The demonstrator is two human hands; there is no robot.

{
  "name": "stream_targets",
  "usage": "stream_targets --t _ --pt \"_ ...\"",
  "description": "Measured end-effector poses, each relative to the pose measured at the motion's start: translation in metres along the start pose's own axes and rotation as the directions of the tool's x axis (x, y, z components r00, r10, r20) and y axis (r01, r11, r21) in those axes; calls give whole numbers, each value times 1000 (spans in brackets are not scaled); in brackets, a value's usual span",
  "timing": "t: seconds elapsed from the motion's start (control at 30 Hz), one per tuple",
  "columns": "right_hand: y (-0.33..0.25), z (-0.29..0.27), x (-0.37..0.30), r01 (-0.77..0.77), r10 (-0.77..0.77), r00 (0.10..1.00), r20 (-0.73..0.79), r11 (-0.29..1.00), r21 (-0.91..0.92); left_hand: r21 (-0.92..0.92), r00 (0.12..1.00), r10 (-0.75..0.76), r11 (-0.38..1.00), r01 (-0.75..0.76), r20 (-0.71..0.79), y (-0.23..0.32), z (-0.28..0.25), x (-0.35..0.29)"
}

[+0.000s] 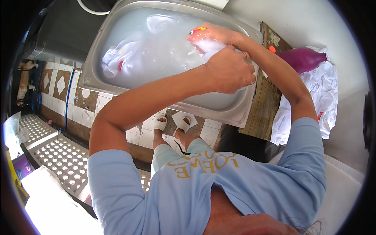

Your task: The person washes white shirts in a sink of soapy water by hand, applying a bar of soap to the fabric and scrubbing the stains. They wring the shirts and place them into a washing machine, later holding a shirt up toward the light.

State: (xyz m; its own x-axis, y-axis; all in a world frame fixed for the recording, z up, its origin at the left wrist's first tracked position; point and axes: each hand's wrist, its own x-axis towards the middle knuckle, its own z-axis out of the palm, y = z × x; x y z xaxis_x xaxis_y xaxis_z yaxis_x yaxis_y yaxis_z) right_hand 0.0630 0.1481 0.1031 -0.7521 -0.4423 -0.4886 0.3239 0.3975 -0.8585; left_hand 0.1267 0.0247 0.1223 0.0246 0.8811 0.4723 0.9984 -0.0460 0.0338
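Note:
A metal sink basin point(117, 91) holds cloudy, whitish water. Over its right side, my left hand point(230, 70) is closed in a fist, knuckles up, against a wet white cloth point(211, 47). Just beyond it my right hand point(215, 34) grips the same cloth, its fingers partly hidden by suds and fabric. A small red and yellow patch point(199, 30) shows at those fingers; I cannot tell what it is. Another white garment point(127, 56) with a red mark floats at the left of the basin. More white fabric point(160, 22) breaks the surface at the far side.
Right of the basin, a wooden board point(261, 107) carries a purple bottle point(303, 59) with an orange cap and a heap of white clothes point(327, 94) hanging over its edge. A white perforated rack point(62, 160) stands at the lower left. A dark appliance point(64, 31) stands left of the basin.

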Motion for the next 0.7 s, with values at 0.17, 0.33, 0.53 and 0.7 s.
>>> stream_targets --t 0.17,0.33,0.53,0.7 --pt "-8 13 13 41 -45 999 5 858 -512 30 973 17 999 -25 228 -1 19 0" --pt "-24 29 19 5 -41 999 -29 648 -762 91 966 37 994 -62 257 -12 35 -4" --pt "-14 32 46 -24 -52 997 -63 549 -835 149 982 110 980 -133 154 -23 34 -22" --pt "-53 31 48 -327 280 930 -238 926 -189 -207 938 -78 978 7 -337 -42 -21 -86"
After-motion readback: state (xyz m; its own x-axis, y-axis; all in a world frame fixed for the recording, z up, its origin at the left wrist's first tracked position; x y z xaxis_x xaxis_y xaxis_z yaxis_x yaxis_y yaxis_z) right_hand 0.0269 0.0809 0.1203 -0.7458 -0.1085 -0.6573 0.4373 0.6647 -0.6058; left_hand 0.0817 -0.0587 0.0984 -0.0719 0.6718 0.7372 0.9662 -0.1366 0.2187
